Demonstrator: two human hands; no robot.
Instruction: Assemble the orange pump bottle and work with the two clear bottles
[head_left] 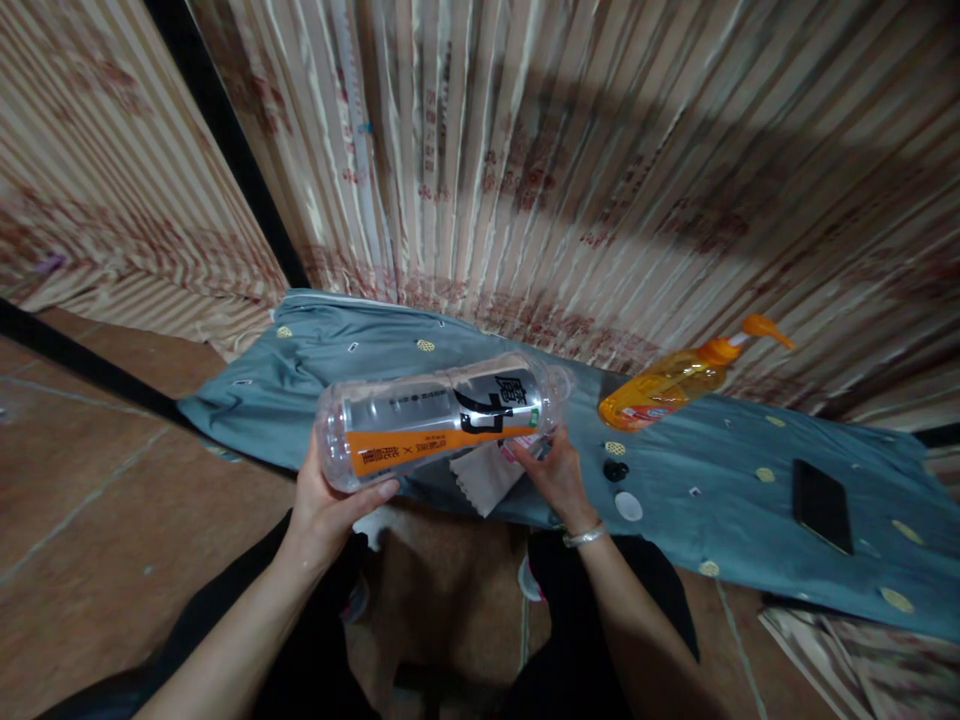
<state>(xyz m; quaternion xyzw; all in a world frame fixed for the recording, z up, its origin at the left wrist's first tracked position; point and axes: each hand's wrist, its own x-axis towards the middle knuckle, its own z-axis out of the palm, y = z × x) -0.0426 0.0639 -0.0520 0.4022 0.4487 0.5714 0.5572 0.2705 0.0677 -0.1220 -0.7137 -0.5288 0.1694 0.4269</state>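
My left hand (326,510) is wrapped round the base end of a large clear plastic bottle (420,410) with a silver and orange label. The bottle lies nearly level, its neck to the right, with no liquid visible inside. At the neck end, my right hand (559,475) is closed on a pale cloth (487,480) with a scalloped edge and a pink print, held against the bottle's lower side. Some right fingers are hidden. Just right of that hand, a small black object (616,470) and a white round cap (628,506) lie on the blue-green cloth cover (720,480).
An orange pump bottle (660,385) of yellow liquid rests tilted at the back right. A black phone (823,505) lies at the right. Striped curtains (480,180) hang behind the covered surface, and a dark pole (232,140) slants at the left.
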